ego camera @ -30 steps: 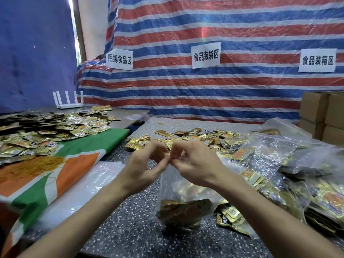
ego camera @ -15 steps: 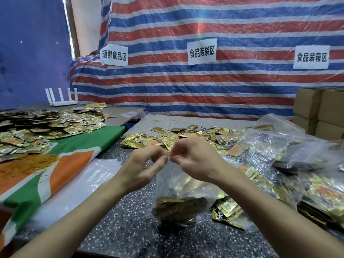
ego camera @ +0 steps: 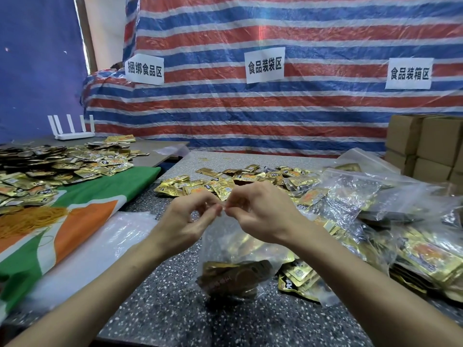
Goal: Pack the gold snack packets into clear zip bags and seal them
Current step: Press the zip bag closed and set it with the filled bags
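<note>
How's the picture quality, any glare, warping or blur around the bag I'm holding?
Head view: the wide lens bows the striped tarp toward the edges; glare whitens the filled bags at right; the zip bag pinched by left hand and right hand looks hazy; hands sharp.

**You Work Bare-Armed**

Your left hand (ego camera: 186,219) and right hand (ego camera: 263,214) are bare, with skin uncovered across knuckles and fingers. Your left forearm (ego camera: 100,284) and right forearm (ego camera: 363,276) are bare too, slender and smooth, and show skin from the wrist to the bottom edge of the head view.
</note>
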`<action>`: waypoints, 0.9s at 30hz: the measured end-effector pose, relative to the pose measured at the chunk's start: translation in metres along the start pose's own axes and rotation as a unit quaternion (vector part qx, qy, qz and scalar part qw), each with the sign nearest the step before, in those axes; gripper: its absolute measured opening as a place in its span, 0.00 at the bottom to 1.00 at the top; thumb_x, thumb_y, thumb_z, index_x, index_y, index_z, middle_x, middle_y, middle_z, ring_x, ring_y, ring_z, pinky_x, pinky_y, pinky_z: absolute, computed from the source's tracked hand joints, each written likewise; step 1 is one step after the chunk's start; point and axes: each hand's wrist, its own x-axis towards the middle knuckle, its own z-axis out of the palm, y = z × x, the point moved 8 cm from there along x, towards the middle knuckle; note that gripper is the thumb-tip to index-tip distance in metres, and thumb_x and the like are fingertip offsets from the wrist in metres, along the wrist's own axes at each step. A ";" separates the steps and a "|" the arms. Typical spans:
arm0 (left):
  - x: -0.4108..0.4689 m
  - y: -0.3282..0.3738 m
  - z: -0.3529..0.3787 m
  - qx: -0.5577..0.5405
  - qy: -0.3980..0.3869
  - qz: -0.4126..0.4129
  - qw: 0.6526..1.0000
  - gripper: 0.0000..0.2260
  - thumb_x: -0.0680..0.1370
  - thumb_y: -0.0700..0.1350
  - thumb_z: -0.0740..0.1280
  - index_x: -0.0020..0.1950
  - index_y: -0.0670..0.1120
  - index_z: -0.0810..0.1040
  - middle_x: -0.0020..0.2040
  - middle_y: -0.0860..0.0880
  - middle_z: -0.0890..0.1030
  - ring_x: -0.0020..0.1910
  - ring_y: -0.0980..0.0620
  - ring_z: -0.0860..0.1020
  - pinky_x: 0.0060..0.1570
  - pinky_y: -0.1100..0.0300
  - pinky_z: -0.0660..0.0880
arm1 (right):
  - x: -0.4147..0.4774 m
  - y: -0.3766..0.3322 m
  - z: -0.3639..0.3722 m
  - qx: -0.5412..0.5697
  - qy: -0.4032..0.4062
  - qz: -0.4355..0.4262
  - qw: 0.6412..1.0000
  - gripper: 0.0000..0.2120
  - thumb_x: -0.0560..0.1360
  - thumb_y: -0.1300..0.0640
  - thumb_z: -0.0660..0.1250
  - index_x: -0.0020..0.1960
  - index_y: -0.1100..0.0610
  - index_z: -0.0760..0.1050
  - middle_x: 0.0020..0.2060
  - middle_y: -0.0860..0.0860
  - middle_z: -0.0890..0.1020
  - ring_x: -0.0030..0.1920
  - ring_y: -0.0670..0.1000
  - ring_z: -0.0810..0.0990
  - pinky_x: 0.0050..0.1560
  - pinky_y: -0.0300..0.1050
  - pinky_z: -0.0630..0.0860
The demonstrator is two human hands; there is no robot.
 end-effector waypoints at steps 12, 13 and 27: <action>-0.006 -0.026 -0.010 -0.122 0.084 -0.081 0.986 0.06 0.77 0.42 0.68 0.41 0.45 0.83 0.39 0.45 0.83 0.38 0.46 0.80 0.41 0.44 0.78 | -0.003 0.025 -0.012 0.045 -0.017 0.032 0.998 0.04 0.74 0.47 0.74 0.45 0.46 0.86 0.30 0.35 0.76 0.35 0.37 0.74 0.40 0.47 0.77; -0.007 -0.027 -0.011 -0.122 0.086 -0.083 0.985 0.07 0.77 0.42 0.68 0.41 0.45 0.83 0.39 0.45 0.83 0.38 0.46 0.80 0.41 0.44 0.78 | -0.004 0.028 -0.013 0.047 -0.020 0.033 0.998 0.04 0.74 0.47 0.74 0.45 0.46 0.86 0.30 0.35 0.76 0.35 0.37 0.74 0.40 0.47 0.77; -0.004 -0.040 -0.015 -0.121 0.097 -0.093 0.984 0.08 0.78 0.34 0.67 0.42 0.42 0.83 0.39 0.45 0.84 0.37 0.47 0.81 0.40 0.50 0.79 | -0.025 0.063 -0.023 0.033 -0.037 0.054 0.997 0.11 0.76 0.46 0.71 0.37 0.39 0.75 0.36 0.37 0.78 0.39 0.38 0.77 0.41 0.45 0.76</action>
